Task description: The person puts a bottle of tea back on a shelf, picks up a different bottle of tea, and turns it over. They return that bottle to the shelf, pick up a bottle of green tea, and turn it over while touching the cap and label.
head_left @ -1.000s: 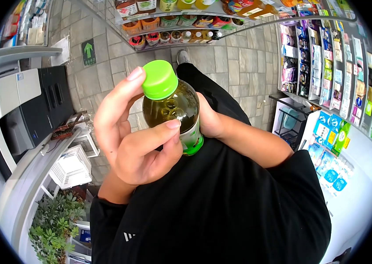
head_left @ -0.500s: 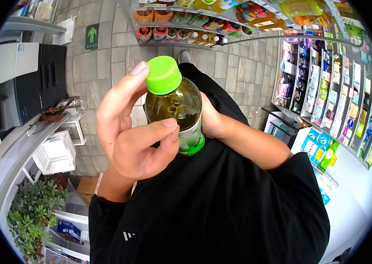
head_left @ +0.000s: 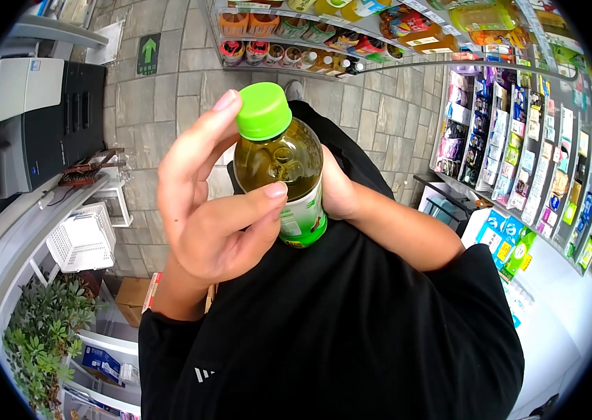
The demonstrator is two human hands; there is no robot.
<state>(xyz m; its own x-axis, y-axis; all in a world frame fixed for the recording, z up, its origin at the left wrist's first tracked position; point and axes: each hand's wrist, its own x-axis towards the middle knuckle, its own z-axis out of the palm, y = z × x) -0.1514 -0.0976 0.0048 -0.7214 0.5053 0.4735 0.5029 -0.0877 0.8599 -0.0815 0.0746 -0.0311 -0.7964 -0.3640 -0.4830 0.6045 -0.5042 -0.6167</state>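
Observation:
A small plastic drink bottle (head_left: 301,155) with a bright green cap (head_left: 264,112) stands slightly tilted in front of my chest. Bubbles show in its yellow-brown liquid, above a white and green label. My right hand (head_left: 338,185) grips the bottle from the right and behind, and its fingers are mostly hidden. To the left, my left hand (head_left: 208,203) is half curled with its digits apart. One fingertip is right at the cap's left edge, and another overlaps the bottle's shoulder in this view. The cap sits on the neck.
Drink shelves (head_left: 296,31) stand ahead, with racks of small packets (head_left: 513,140) to the right. At left are a printer (head_left: 65,126), a white basket (head_left: 82,241) and a leafy plant (head_left: 47,343). Grey floor tiles (head_left: 145,119) carry a green arrow sign (head_left: 148,54).
The bottle and both hands sit slightly higher and further right in view. Their hold and finger pose look nearly the same, and the cap remains on.

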